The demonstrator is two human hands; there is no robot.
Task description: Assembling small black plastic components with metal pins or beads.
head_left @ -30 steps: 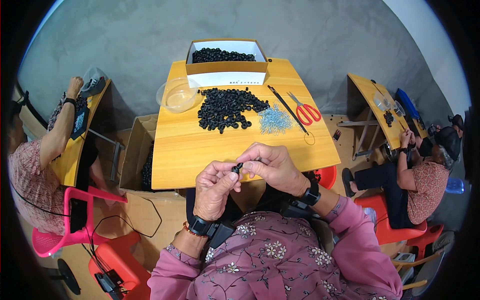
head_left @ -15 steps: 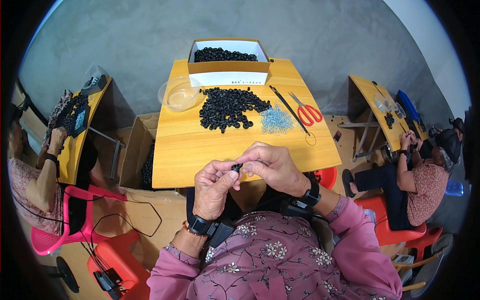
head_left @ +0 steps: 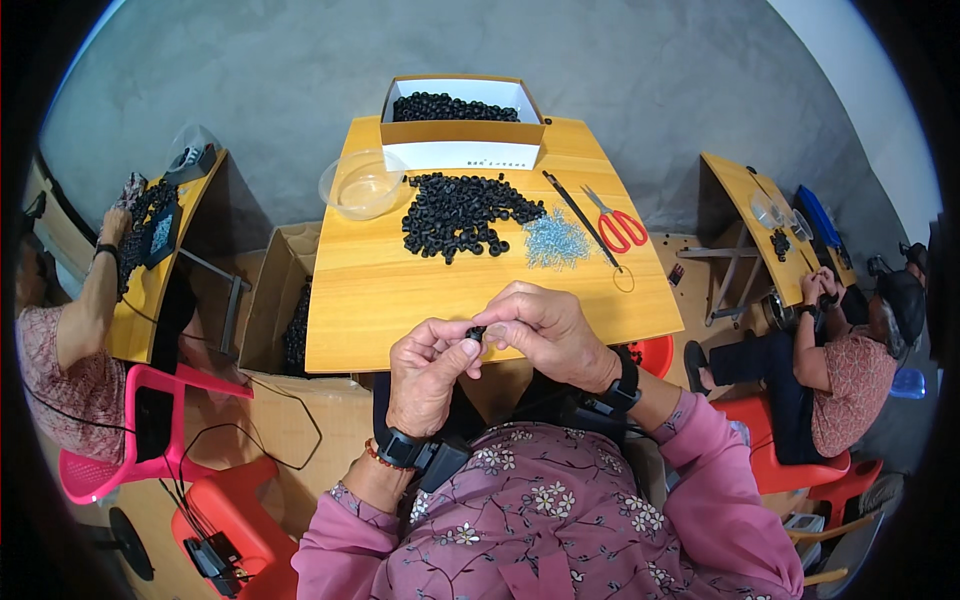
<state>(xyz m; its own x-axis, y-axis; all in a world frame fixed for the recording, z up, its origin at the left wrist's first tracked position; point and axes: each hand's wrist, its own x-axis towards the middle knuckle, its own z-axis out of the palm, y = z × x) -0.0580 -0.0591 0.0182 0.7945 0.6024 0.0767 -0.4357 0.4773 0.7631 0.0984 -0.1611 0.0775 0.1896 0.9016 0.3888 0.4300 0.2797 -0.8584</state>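
Just in front of the table's near edge, my two hands meet at a small black ring-like part (head_left: 476,333). My left hand (head_left: 425,375) pinches this part between thumb and fingers. Close against it, my right hand (head_left: 545,335) has its thumb and forefinger pressed together; whatever they grip is hidden or too small to name. On the wooden table (head_left: 400,310) lies a heap of similar black parts (head_left: 450,215). Right of the heap is a pile of small silvery-blue screws or pins (head_left: 557,242).
Red-handled scissors (head_left: 622,230) lie beside a thin black rod (head_left: 580,215). A clear plastic bowl (head_left: 335,200) stands left, a white-and-brown box (head_left: 460,155) of black parts behind. An open carton (head_left: 258,320) is left of the table. Co-workers sit at side tables.
My hands hold nearly the same pose around the black part. The view has shifted slightly. At the left table, the co-worker's hand has moved farther forward, to the black parts there.
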